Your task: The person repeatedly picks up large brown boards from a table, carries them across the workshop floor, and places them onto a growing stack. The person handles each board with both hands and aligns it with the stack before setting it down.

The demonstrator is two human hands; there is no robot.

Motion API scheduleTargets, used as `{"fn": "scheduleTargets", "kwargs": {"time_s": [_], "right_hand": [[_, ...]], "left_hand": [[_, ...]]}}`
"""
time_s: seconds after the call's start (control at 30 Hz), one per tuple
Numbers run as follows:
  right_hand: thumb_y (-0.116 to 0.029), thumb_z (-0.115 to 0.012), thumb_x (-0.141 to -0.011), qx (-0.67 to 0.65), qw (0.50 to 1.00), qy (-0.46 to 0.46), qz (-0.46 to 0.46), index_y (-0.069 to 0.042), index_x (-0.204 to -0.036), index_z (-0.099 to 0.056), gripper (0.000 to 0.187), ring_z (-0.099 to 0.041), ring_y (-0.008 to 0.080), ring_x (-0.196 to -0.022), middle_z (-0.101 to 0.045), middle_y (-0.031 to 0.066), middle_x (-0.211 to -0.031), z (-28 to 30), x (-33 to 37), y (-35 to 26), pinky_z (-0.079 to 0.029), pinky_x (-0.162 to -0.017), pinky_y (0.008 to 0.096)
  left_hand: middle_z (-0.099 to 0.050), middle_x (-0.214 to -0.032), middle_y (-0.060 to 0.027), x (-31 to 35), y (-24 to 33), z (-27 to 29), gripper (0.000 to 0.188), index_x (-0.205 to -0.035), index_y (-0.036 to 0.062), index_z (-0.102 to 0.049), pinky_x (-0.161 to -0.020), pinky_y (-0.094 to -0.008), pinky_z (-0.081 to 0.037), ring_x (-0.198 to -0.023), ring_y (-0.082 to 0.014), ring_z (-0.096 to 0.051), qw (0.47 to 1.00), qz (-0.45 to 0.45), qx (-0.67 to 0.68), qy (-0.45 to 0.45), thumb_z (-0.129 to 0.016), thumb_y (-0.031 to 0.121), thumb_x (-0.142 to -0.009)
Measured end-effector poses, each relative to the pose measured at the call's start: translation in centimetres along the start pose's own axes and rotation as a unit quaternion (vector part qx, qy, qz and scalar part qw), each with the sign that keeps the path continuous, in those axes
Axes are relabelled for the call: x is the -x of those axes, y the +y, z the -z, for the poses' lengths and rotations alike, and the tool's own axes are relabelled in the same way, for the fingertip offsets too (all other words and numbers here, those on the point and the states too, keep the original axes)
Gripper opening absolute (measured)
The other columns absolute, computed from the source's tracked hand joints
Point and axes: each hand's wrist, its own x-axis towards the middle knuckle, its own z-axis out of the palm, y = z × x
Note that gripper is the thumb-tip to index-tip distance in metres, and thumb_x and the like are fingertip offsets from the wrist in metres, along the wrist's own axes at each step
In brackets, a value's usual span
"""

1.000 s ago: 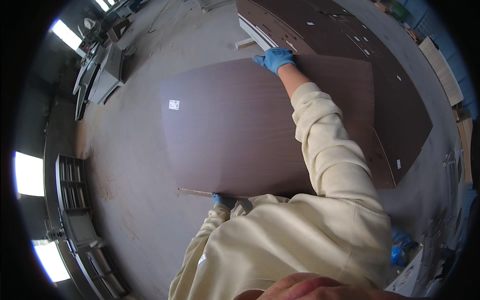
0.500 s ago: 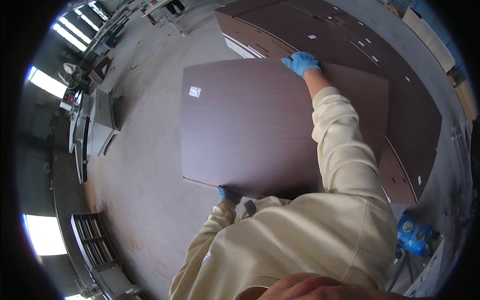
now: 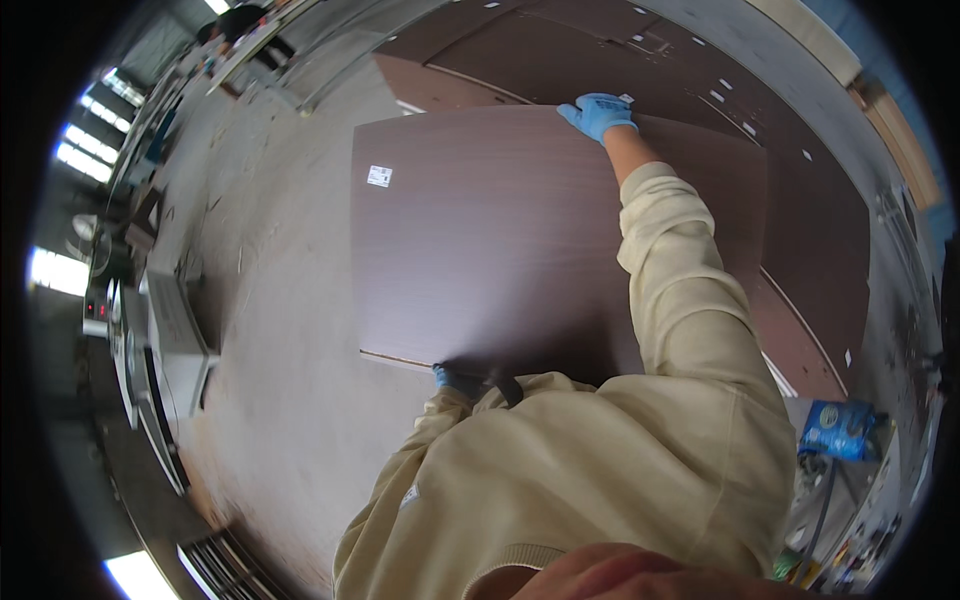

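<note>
A wide brown wood-grain panel (image 3: 480, 230) spans the space in front of my body, with a small white label (image 3: 379, 176) near its far left corner. My right hand (image 3: 602, 115), in a blue glove, grips its far edge with the fingers hooked over it. At the near edge, close to my waist, my blue-gloved left hand (image 3: 455, 380) holds the panel from below; most of its fingers are hidden. My right forearm crosses over the panel's right part.
Beyond and to the right lies a large stack of brown panels (image 3: 800, 200) with small white labels. Grey machines (image 3: 175, 340) stand at the left. A person (image 3: 240, 22) bends by a table (image 3: 262, 40) at the far left. A blue bag (image 3: 838, 430) lies at the right.
The surroundings have shifted and turned in view, while the panel stays between my hands with almost the same grip. The person by the far table shows more fully now.
</note>
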Motion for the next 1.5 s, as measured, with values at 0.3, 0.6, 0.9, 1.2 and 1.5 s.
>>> {"fn": "scheduleTargets", "kwargs": {"time_s": [0.3,0.6,0.9,1.2,1.5], "right_hand": [[-0.063,-0.053,-0.098,-0.016,0.994,0.009,-0.106,-0.01,-0.095,-0.074,0.056,-0.068,0.0364,-0.1,-0.073,0.0133,-0.103,-1.3,-12.9,4.4,-0.053,-0.093,0.0499],[-0.065,-0.05,-0.099,-0.062,0.983,-0.021,-0.169,-0.01,-0.1,-0.073,0.06,-0.068,0.0359,-0.101,-0.073,0.0127,-0.103,-9.9,-29.8,16.0,-0.053,-0.094,0.048],[-0.065,-0.046,-0.1,-0.021,0.97,-0.098,-0.221,-0.012,-0.098,-0.075,0.06,-0.069,0.0354,-0.101,-0.074,0.0125,-0.102,-18.2,-41.1,27.5,-0.052,-0.092,0.0498],[-0.067,-0.046,-0.099,-0.012,0.941,-0.151,-0.301,-0.013,-0.1,-0.076,0.062,-0.07,0.0341,-0.103,-0.075,0.0105,-0.105,-22.6,-48.1,34.4,-0.054,-0.091,0.0479],[-0.065,-0.045,-0.1,-0.018,0.924,-0.195,-0.327,-0.012,-0.105,-0.076,0.061,-0.07,0.0358,-0.103,-0.075,0.0127,-0.106,-25.8,-51.7,39.0,-0.055,-0.091,0.0481]], "left_hand": [[-0.051,-0.153,-0.014,-12.4,15.2,-10.2,0.069,-0.144,0.011,-0.055,-0.116,-0.0616,-0.034,-0.139,-0.0347,-0.047,0.995,0.086,-0.05,-0.018,-0.031,0.06,-0.101],[-0.051,-0.153,-0.0133,-25.3,22.5,-25.0,0.07,-0.143,0.0116,-0.056,-0.116,-0.0623,-0.035,-0.139,-0.0331,-0.047,0.994,0.08,-0.077,-0.006,-0.035,0.062,-0.099],[-0.043,-0.159,-0.011,-32.9,25.4,-37.4,0.073,-0.151,0.0137,-0.045,-0.117,-0.0611,-0.032,-0.144,-0.0316,-0.039,0.941,0.058,-0.331,-0.035,-0.043,0.063,-0.097],[-0.04,-0.161,-0.0075,-40.7,29.2,-47.2,0.089,-0.159,0.0143,-0.03,-0.123,-0.05,-0.025,-0.149,-0.0275,-0.032,0.797,0.016,-0.604,-0.024,-0.049,0.072,-0.093],[-0.035,-0.165,-0.0095,-47.3,31.1,-50.7,0.085,-0.161,0.0117,-0.027,-0.126,-0.0511,-0.019,-0.153,-0.029,-0.027,0.891,0.219,-0.398,-0.006,-0.034,0.072,-0.101]]}}
